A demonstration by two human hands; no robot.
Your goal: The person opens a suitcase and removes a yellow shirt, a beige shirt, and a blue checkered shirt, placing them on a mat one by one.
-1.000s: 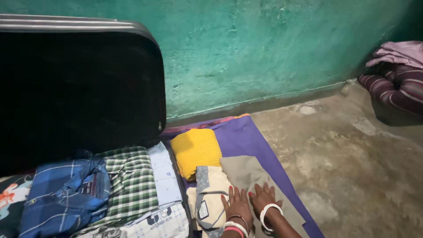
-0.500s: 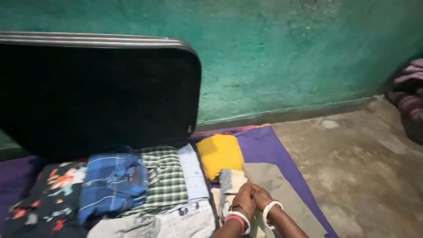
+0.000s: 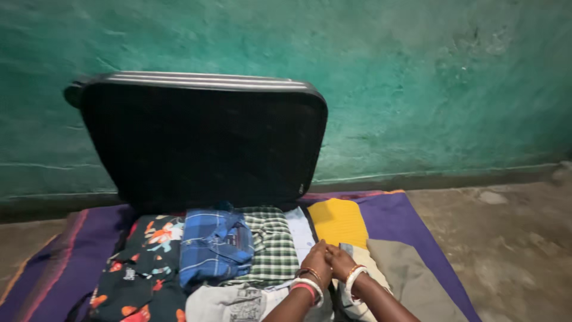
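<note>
My left hand (image 3: pixel 314 263) and my right hand (image 3: pixel 340 262) are pressed together at the fingertips, gripping the edge of a cream and grey folded garment (image 3: pixel 364 271) beside an open black suitcase (image 3: pixel 202 140). Both wrists wear bangles. A folded yellow garment (image 3: pixel 338 220) lies just beyond my hands, and a khaki cloth (image 3: pixel 411 280) spreads to their right. Inside the suitcase lie a green checked shirt (image 3: pixel 271 244), a blue checked shirt (image 3: pixel 211 247) and a dark floral garment (image 3: pixel 140 268).
The suitcase lid stands upright against a teal wall (image 3: pixel 417 89). Everything rests on a purple mat (image 3: pixel 411 223) over a rough concrete floor (image 3: pixel 512 238). A pale printed cloth (image 3: pixel 235 301) lies at the suitcase's near edge.
The view has swung left, showing the whole suitcase lid. My hands went from lying flat on the cloth to drawn together, pinching the cream garment's edge.
</note>
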